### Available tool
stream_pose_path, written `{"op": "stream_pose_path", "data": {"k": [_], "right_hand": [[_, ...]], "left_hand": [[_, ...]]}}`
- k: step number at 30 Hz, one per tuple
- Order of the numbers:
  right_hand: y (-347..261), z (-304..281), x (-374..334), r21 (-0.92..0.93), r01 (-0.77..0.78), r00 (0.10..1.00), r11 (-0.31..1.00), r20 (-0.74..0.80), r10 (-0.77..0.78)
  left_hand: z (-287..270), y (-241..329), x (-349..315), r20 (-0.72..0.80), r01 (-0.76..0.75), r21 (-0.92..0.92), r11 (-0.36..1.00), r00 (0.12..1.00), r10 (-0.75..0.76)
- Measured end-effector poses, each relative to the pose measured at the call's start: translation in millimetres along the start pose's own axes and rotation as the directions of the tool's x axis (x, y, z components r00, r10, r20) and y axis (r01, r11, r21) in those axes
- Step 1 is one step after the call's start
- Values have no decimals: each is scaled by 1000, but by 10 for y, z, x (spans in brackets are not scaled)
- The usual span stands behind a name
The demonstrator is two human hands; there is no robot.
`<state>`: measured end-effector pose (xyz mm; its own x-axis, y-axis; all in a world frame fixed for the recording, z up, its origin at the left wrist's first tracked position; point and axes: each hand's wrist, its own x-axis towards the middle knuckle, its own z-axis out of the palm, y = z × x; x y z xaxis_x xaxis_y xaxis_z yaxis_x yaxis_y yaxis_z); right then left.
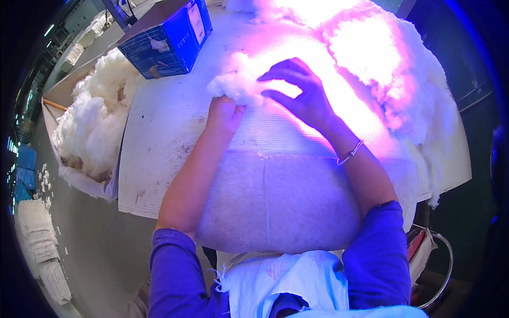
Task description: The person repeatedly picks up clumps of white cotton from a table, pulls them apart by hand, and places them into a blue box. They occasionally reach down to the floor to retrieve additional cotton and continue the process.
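Note:
My left hand (224, 114) is closed around the lower end of a tuft of white cotton (236, 85), which puffs out above the fist. Just right of the tuft, my right hand (302, 90) is open, its thumb and fingers curved apart with nothing visible between them. Both hands are over the pale work table (175, 122). A large heap of cotton (419, 90) covers the table's right and far side, where bright pink-violet light washes out much of the detail.
A blue cardboard box (169, 40) stands at the table's far left. Beside the table, a lined bin (85, 183) holds more cotton (93, 116). Stacked white bales (40, 238) stand on the floor at left. A padded pale cover (286, 201) hangs over the near edge.

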<state>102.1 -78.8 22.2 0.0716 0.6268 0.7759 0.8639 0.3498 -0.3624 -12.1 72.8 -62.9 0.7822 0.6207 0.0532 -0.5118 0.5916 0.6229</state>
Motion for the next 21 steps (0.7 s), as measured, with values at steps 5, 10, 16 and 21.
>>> {"op": "stream_pose_path", "data": {"k": [5,10,16,21], "right_hand": [[-133,143,-22,-123,49,997,991,64,-41],[-102,37,33,621,-378,852,687,-57,520],[39,-143,277,756,-417,749,504,-28,662],[349,168,1146,602,-425,829,676,-41,558]], "left_hand": [[-69,-89,44,-81,0,61,998,997,5],[-139,-88,85,-71,-49,148,988,996,60],[-84,41,37,-102,-26,178,984,994,44],[36,56,-20,-113,4,257,966,993,26]]}}
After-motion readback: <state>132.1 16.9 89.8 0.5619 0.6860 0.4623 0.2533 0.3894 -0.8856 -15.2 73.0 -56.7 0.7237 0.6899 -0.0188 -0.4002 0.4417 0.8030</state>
